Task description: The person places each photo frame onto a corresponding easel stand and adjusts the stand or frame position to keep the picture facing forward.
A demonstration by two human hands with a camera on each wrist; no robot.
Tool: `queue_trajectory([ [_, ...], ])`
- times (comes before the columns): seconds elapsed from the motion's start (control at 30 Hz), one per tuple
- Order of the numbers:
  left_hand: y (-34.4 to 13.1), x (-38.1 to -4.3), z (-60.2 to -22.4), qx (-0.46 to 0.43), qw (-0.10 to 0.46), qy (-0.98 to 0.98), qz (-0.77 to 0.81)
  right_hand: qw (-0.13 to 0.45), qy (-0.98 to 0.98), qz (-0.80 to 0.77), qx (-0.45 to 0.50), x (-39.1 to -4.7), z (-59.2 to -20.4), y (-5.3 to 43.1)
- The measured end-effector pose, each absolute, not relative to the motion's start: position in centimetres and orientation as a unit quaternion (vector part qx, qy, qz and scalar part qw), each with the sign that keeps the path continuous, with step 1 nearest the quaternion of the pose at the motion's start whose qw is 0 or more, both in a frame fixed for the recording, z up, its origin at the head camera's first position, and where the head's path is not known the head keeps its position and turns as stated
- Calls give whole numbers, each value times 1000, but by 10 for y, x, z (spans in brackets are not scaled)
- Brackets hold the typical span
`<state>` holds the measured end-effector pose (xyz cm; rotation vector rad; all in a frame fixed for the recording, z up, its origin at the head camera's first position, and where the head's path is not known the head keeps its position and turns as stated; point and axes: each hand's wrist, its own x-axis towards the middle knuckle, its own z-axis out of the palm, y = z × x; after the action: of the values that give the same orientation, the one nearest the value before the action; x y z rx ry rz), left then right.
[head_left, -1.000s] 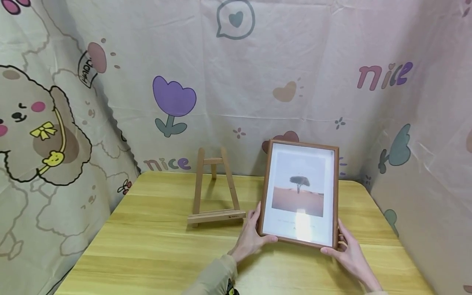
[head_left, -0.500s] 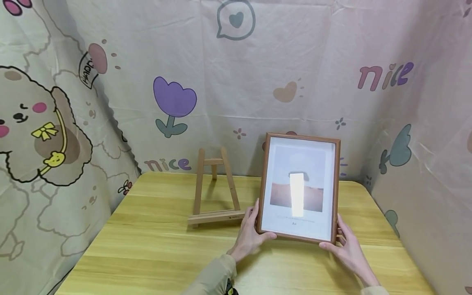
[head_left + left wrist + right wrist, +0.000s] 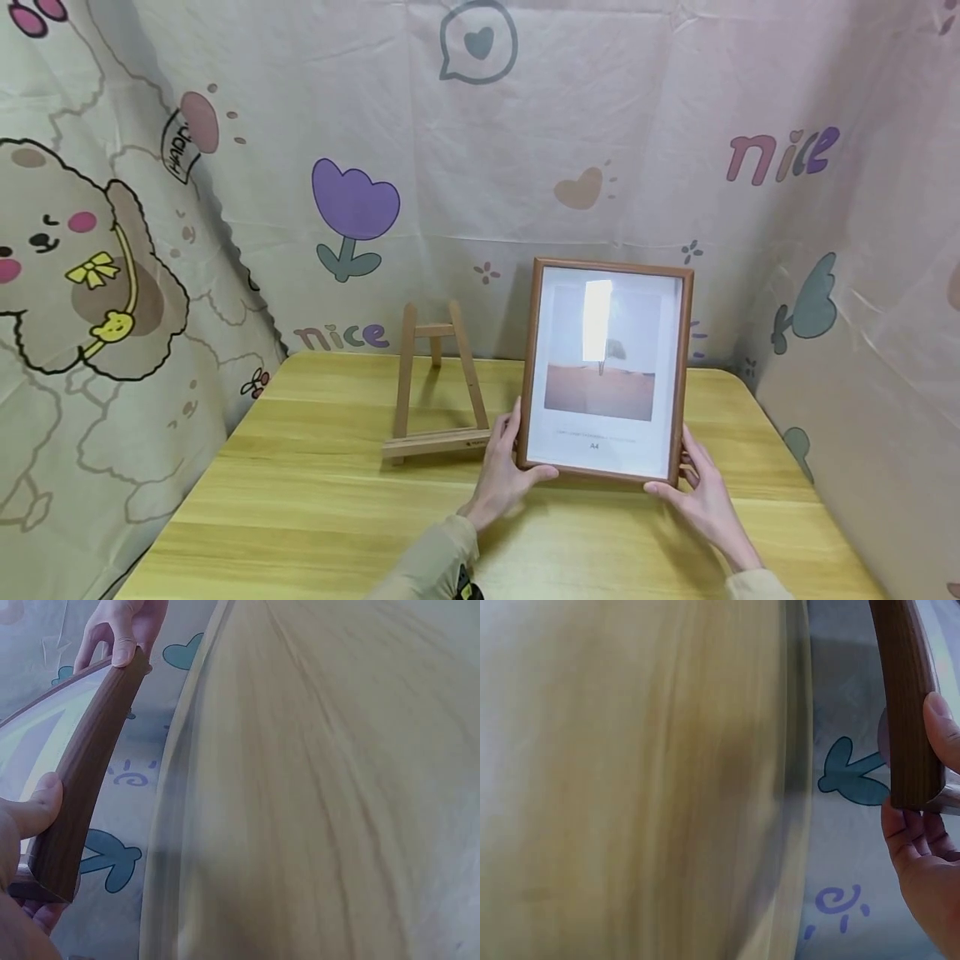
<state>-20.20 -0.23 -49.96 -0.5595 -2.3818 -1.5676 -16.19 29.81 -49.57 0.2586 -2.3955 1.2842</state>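
Note:
A brown wooden picture frame [image 3: 600, 454] with a glazed print of a tree is held up by both hands, its face toward the head camera. My left hand [image 3: 506, 471] grips the lower left corner, thumb over the front of the bottom edge and fingers along the side. The lower right corner is gripped by my right hand [image 3: 701, 492] in the same way. In the left wrist view the frame's dark bottom edge [image 3: 94, 765] hangs apart from the tabletop. Just left of my left hand stands a small wooden easel [image 3: 442, 440], bearing nothing; my fingers overlap its ledge end.
The yellow wood-grain table [image 3: 315, 517] reaches back to a printed cloth backdrop [image 3: 487, 167]. Cloth also hangs along the left [image 3: 202, 275] and right sides. Glare from a light crosses the frame's glazing.
The picture frame has risen and come slightly left, with both hands moving along. Its face has tilted, so the glare has slid up the glazing. The easel has stayed put.

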Motion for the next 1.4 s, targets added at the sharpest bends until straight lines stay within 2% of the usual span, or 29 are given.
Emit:
queue_trajectory([
  [0.37, -17, -209, -498, -194, 162, -805, -537, 224, -834, 484, 138, -175, -486, 284],
  [0.53, -27, -210, -497, -192, 171, -804, -536, 219, -831, 490, 146, -182, -482, 274],
  [0.73, -45, -211, -494, -189, 212, -806, -520, 206, -828, 495, 162, -192, -480, 259],
  [1.4, -99, -212, -490, -150, 228, -811, -517, 184, -829, 496, 183, -218, -469, 209],
])
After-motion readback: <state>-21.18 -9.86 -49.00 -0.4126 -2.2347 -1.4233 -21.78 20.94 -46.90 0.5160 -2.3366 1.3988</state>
